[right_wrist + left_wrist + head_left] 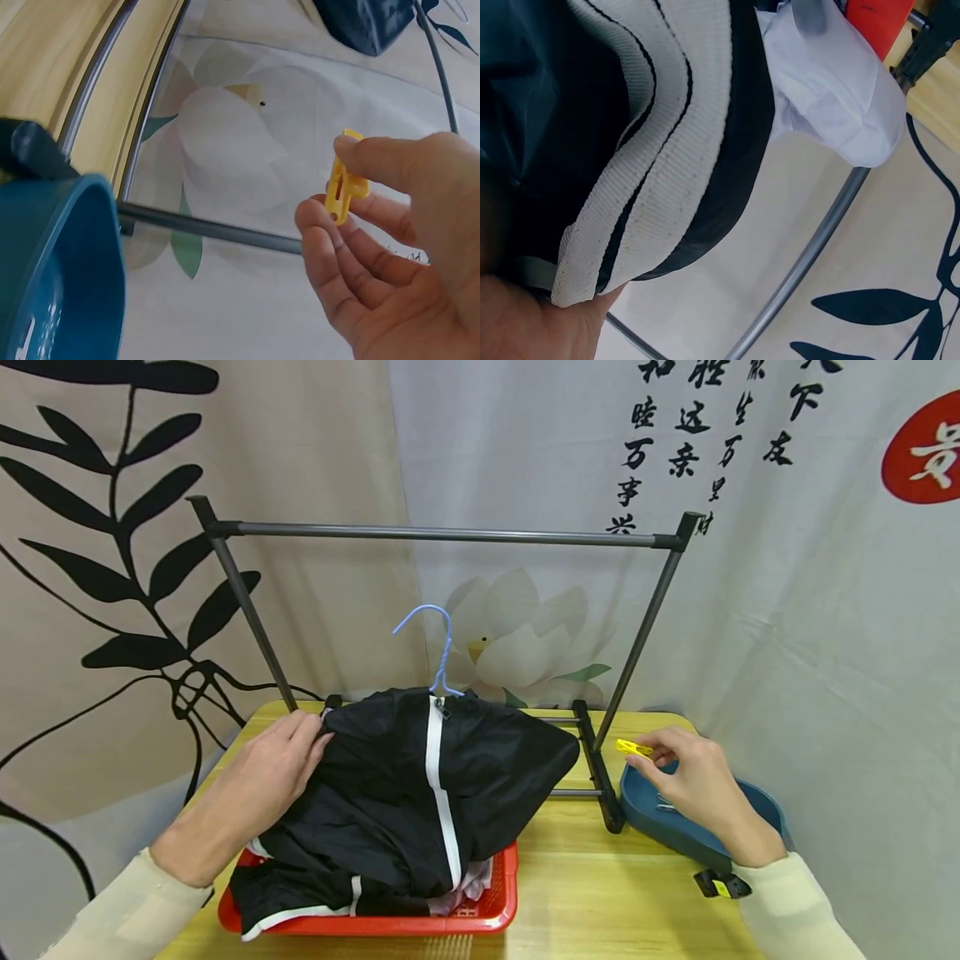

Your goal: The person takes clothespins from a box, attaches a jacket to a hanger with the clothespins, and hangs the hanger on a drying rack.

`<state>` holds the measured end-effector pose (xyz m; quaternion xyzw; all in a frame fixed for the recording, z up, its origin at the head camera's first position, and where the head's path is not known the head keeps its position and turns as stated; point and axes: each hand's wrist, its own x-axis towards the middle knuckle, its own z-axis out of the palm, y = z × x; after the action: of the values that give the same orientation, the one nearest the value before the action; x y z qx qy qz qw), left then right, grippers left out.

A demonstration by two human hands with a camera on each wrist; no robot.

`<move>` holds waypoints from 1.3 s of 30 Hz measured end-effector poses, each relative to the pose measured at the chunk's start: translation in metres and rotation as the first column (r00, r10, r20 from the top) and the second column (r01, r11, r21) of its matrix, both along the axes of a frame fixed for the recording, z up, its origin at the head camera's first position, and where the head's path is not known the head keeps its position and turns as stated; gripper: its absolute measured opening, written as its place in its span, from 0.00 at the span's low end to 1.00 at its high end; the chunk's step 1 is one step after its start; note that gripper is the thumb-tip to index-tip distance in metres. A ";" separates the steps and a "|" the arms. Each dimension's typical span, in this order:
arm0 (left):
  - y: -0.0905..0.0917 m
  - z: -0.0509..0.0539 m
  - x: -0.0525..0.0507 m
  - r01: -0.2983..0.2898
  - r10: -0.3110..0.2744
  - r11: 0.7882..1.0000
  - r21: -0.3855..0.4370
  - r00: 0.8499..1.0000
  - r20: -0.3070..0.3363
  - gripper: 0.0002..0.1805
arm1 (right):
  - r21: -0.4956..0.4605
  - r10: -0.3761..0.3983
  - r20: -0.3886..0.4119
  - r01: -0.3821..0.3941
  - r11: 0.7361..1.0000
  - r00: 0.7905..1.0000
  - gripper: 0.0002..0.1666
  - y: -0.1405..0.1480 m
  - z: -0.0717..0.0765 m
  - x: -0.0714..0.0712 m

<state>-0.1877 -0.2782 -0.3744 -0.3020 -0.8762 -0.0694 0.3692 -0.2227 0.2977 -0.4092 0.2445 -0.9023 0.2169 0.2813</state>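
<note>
A black jacket [390,777] with white trim hangs on a blue hanger [447,647], whose hook sticks up from the collar. At the jacket's left shoulder area my left hand [273,777] grips the fabric; in the left wrist view the thumb lies against the white-edged cloth [660,172]. My right hand [693,777] pinches a yellow clothespin [633,748] between thumb and fingers, above a blue bin [660,827]. The right wrist view shows the clothespin [343,184] held clear of any cloth. The jacket's lower part spreads over a red basket [510,893].
A grey metal rack [442,533] stands behind the jacket on the wooden table [585,893]. Pinkish cloth [472,889] shows inside the basket. A small black and yellow object [722,885] lies near my right wrist. A printed curtain [825,610] hangs behind.
</note>
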 end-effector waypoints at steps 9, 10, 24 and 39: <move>-0.002 -0.001 -0.001 0.016 -0.016 1.000 0.002 1.000 -0.005 0.07 | -0.017 0.054 -0.102 -0.056 0.998 0.993 0.22 -0.016 0.006 0.002; -0.002 -0.001 -0.001 0.016 -0.016 1.000 0.003 1.000 -0.005 0.08 | -0.020 0.056 -0.104 -0.058 0.998 0.993 0.23 -0.018 0.008 0.003; -0.001 -0.002 0.001 0.006 -0.006 1.000 0.011 1.000 0.014 0.17 | -0.114 0.176 -0.153 -0.194 0.974 0.972 0.27 -0.039 0.022 0.009; -0.003 -0.005 0.002 -0.014 0.013 1.000 0.018 1.000 0.023 0.18 | -0.255 0.298 -0.099 -0.314 0.915 0.949 0.34 -0.066 0.030 0.014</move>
<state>-0.1859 -0.2817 -0.3790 -0.2921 -0.8817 -0.0782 0.3622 -0.2091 0.2316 -0.3790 0.3486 -0.8067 0.3706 0.3006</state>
